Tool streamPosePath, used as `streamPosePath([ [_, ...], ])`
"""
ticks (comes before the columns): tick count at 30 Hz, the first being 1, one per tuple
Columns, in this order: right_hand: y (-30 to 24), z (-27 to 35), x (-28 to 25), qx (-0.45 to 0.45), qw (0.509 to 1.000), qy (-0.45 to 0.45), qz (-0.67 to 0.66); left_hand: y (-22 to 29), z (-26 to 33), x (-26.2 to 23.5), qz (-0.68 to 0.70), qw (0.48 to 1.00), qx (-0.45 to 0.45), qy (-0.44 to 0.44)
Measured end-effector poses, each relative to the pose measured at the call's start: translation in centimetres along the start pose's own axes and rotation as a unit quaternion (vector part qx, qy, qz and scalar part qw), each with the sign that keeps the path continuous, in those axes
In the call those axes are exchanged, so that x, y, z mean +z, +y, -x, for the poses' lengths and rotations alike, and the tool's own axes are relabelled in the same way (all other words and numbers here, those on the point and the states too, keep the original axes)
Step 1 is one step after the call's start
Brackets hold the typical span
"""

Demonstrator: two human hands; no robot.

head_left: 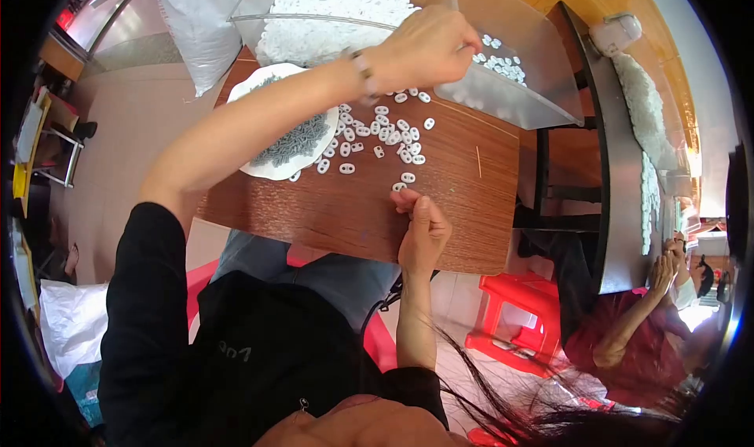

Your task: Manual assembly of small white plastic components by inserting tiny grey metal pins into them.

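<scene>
Your left hand [428, 48] reaches far forward to 12 o'clock, fingers curled together at the rim of the clear plastic bin [503, 94]; what they pinch, if anything, you cannot tell. Your right hand [422, 229] rests at the near table edge, fingertips drawn together over one small white piece [400, 186]; whether they actually grip it is unclear.

Loose white pieces [385, 129] lie scattered on the wooden table [330, 211] between the two hands. At 10 o'clock of the right hand sits a white plate [271, 168] of grey pieces [298, 139], some white ones touching its rim. Your left forearm crosses above the plate and hides part of it.

The bin holds a heaped white pile [330, 15] at the back; its top is cut off by the frame. A white sack [196, 23] stands at 11 o'clock, just beside the bin.

At 3 o'clock, another person [628, 329] works at a separate metal table [620, 172]; a red stool [514, 310] stands between. Bare tabletop lies at 9 o'clock of the right hand, up to the near edge.
</scene>
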State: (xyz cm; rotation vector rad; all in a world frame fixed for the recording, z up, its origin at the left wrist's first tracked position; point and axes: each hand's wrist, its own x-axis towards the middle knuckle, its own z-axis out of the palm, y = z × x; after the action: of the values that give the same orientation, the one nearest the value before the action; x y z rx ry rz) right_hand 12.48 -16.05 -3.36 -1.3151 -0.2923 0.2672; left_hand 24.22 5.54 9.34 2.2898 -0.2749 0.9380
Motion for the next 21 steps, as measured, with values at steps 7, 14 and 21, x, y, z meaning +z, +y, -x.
streamPosePath([
  [7,-1.3,-0.2,0.5,0.022,0.99,-0.044,0.133,5.9,14.7,-8.1,0.114,0.958,-0.242,-0.105],
  [14,-3.2,-4.2,2.9,-0.182,0.862,-0.089,0.466,9.7,24.5,-8.6,0.219,0.877,-0.387,-0.181],
  [21,-2.1,-6.8,4.6,-0.259,0.768,-0.126,0.571,9.0,25.5,-7.8,0.238,0.885,-0.376,-0.14],
])
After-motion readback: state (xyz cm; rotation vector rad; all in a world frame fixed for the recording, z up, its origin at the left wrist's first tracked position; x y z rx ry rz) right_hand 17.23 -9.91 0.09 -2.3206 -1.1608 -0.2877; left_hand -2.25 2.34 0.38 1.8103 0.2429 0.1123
